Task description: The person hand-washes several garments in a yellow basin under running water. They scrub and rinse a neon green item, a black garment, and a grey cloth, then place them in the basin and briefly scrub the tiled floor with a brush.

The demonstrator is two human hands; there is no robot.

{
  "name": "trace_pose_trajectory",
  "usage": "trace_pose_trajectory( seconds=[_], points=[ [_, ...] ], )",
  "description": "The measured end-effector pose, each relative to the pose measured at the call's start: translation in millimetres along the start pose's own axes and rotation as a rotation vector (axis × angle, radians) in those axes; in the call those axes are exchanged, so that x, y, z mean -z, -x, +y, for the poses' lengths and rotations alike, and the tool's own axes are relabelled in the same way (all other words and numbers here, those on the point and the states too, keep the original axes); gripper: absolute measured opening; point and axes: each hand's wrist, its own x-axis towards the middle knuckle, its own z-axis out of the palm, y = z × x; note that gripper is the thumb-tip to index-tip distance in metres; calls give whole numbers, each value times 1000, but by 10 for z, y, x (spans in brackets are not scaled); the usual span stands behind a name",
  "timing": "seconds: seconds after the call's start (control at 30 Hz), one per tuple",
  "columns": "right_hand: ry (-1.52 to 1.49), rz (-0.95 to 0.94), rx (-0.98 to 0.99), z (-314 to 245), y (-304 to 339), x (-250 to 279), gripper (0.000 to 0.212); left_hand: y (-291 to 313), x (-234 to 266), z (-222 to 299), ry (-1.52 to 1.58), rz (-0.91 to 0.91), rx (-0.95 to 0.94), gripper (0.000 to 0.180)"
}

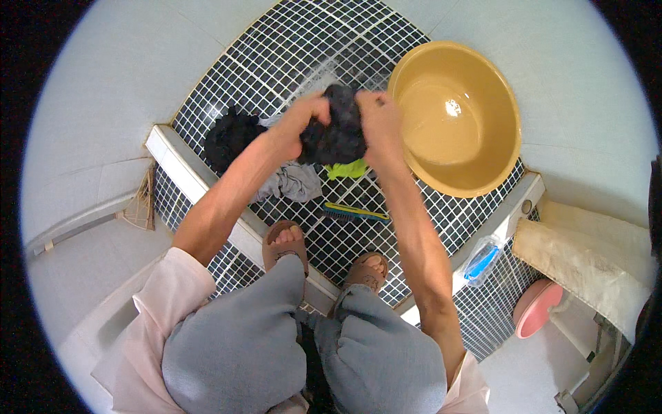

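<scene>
Right above the tiled wash area, both hands meet on one dark wet cloth (336, 131), held up in the air at about twelve o'clock from the person's knees. The left hand (302, 121) is clenched around the cloth's left side, fingers wrapped over its upper edge. The right hand (381, 127) grips the right side the same way, knuckles turned toward the camera, so the bunched fabric sits squeezed between the two fists.

Just to the cloth's three o'clock stands a round yellow basin (476, 172) with a shallow layer of water in its bottom; the right hand is close beside its rim. At six o'clock from the cloth, on the black mosaic floor (289, 48), lie a bright green cloth (347, 169) and, lower, a scrubbing brush (356, 211) with a blue and yellow back. A grey garment (298, 181) lies at about seven o'clock, under the left forearm, and a black heap of fabric (229, 138) sits at nine o'clock near the white kerb (176, 162).

Two feet in brown sandals (284, 241) rest on the tiles below the brush, with grey-trousered knees filling the lower edge. At four o'clock, on the far kerb, lies a clear packet with blue inside (480, 259), and further out a pink round lid or stool (536, 307) stands beside a pale sack (586, 265).
</scene>
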Motion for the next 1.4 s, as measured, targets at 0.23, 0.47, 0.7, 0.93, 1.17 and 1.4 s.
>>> trace_pose_trajectory(
  seconds=[0.23, 0.47, 0.7, 0.93, 1.17, 1.4],
  points=[
    [195, -110, 585, -1631, -81, 675, 33, 66, -1094, 519, -473, -114, -408, 38],
    [977, 440, 554, -913, -286, 2402, 43, 107, -591, 112, -855, -57, -177, 42],
    [-33, 163, -273, 328, -92, 3393, 31, 218, 59, -185, -771, 106, -103, 35],
    [-34, 216, -209, -20, -235, 2489, 8, 408, 307, -319, -713, 77, 3, 32],
    [-93, 63, -243, 33, -770, 1385, 21, 513, 388, -151, -543, 129, -133, 26],
    [-16, -182, -359, 233, -738, 629, 30, 1071, 256, 658, -524, 344, -295, 23]
  ],
)
